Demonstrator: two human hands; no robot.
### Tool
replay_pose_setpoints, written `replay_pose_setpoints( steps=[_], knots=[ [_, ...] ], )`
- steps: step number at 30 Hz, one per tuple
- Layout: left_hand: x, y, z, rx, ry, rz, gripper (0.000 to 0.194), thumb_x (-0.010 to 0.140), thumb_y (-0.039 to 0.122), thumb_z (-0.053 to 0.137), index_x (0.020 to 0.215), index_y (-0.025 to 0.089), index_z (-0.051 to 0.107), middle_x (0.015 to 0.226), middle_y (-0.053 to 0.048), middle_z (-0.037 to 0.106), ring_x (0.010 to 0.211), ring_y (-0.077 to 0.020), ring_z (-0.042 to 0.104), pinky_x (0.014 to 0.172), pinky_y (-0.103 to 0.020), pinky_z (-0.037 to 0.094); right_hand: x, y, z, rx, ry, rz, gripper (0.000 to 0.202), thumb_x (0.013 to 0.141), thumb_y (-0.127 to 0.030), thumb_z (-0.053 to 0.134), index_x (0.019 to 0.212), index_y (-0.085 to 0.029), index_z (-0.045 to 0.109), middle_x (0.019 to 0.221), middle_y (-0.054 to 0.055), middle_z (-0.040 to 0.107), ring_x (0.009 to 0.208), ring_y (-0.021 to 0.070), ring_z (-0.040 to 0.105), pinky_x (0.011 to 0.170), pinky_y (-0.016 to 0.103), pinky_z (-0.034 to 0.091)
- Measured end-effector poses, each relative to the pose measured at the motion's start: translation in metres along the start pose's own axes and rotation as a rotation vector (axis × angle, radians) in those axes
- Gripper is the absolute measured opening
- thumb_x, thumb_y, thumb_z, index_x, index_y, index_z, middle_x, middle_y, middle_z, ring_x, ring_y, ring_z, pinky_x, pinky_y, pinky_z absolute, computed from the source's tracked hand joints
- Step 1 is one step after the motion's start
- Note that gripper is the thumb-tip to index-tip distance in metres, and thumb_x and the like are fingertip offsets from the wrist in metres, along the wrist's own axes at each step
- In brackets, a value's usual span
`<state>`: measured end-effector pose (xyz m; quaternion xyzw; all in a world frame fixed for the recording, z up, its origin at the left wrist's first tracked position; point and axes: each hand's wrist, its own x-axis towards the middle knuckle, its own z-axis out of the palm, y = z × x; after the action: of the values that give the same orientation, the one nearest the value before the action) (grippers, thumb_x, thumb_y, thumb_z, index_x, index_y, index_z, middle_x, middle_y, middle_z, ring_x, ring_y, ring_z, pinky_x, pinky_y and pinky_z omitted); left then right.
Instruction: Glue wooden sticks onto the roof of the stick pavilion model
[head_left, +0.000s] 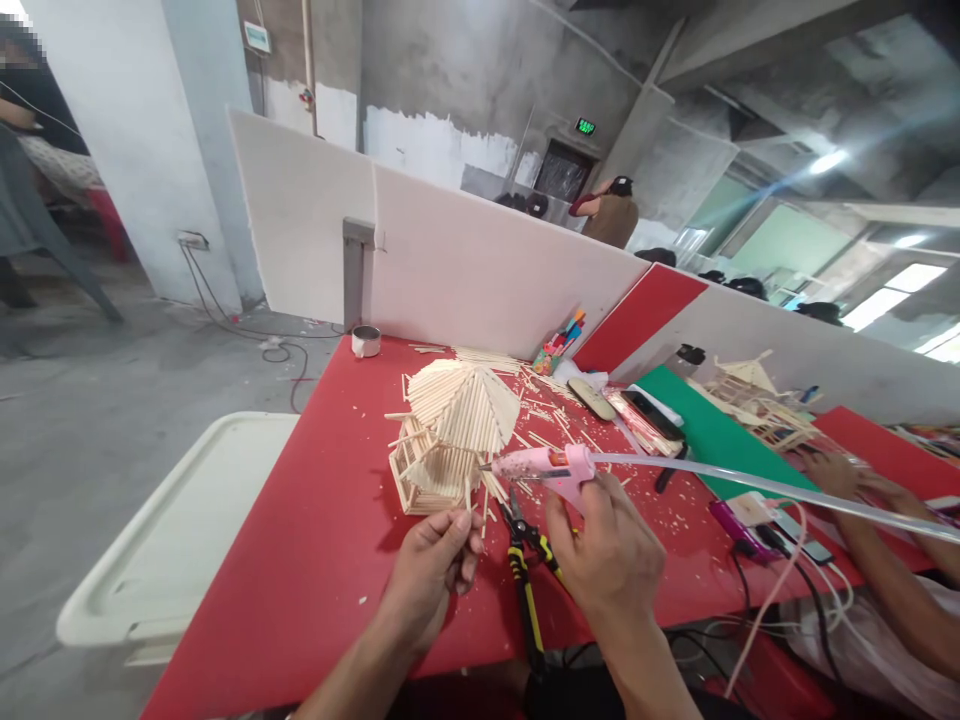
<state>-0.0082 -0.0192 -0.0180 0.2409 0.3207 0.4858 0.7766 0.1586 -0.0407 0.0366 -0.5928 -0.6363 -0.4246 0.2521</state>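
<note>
A small house-like model (463,405) built of pale wooden sticks, with a pointed roof, stands on the red tabletop (300,560). My left hand (442,560) is closed at its near side, pinching a short thin stick (469,497) upright between thumb and fingers. My right hand (611,550) is wrapped round the handle of a pink glue gun (551,464). The gun's nozzle points left, close to the model's lower right side and above the pinched stick. A long clear glue stick (720,472) trails right from the gun's back. Black-and-yellow pliers (525,585) lie between my hands.
Loose sticks (487,357) and scraps lie behind the model. A tape roll (366,341), pen holder (551,355), phone (652,414) and purple power strip (742,530) are around. At right, another person's hands (832,472) rest near a second stick model (757,400). A white partition (480,260) borders the table.
</note>
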Motion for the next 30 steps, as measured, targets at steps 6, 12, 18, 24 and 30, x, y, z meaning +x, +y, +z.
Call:
replay_pose_setpoints(
  steps=[6,12,18,24,30],
  knots=[
    [0.0015,-0.0001,0.0016,-0.002,0.001,0.022,0.039,0.061,0.047,0.079,0.071,0.013,0.065,0.055,0.003,0.058,0.037,-0.0027,0.04,0.036,-0.016,0.028,0.0036,-0.0038,-0.0002,0.026,0.004,-0.025,0.019,0.089,-0.027,0.051,0.099,-0.013,0.057,0.088,0.01,0.066,0.077,0.0196,0.061,0.065,0.027,0.042],
    [0.0031,0.0018,0.0041,-0.003,0.014,0.016,0.041,0.058,0.048,0.081,0.071,0.012,0.065,0.055,0.003,0.058,0.037,-0.0028,0.041,0.036,-0.016,0.027,0.007,-0.0046,-0.0013,0.048,-0.023,-0.02,0.013,0.09,-0.024,0.049,0.094,-0.014,0.058,0.078,0.005,0.061,0.069,0.0167,0.056,0.061,0.026,0.039],
    [0.0054,0.0002,0.0049,-0.009,0.025,0.029,0.04,0.058,0.048,0.08,0.071,0.013,0.065,0.054,0.003,0.057,0.038,-0.003,0.04,0.036,-0.016,0.027,0.0073,-0.0047,-0.003,0.074,-0.035,-0.014,0.014,0.089,-0.024,0.051,0.095,-0.015,0.059,0.076,0.005,0.061,0.07,0.0173,0.055,0.062,0.027,0.039],
    [0.0065,0.0006,0.0056,-0.012,0.036,0.034,0.041,0.056,0.048,0.081,0.07,0.013,0.065,0.054,0.003,0.058,0.037,-0.0031,0.041,0.036,-0.016,0.027,0.0041,-0.0028,-0.0006,0.044,0.022,0.002,0.015,0.088,-0.028,0.053,0.094,-0.015,0.058,0.079,0.006,0.064,0.07,0.0163,0.059,0.062,0.026,0.041],
    [0.0064,-0.0001,0.0049,-0.008,0.03,0.024,0.04,0.058,0.047,0.081,0.071,0.013,0.065,0.054,0.003,0.057,0.038,-0.0034,0.041,0.036,-0.016,0.026,0.0011,-0.001,0.0021,-0.04,0.055,0.117,0.034,0.08,-0.049,0.062,0.084,-0.015,0.058,0.078,0.007,0.066,0.068,0.0176,0.062,0.058,0.026,0.042]
  ],
)
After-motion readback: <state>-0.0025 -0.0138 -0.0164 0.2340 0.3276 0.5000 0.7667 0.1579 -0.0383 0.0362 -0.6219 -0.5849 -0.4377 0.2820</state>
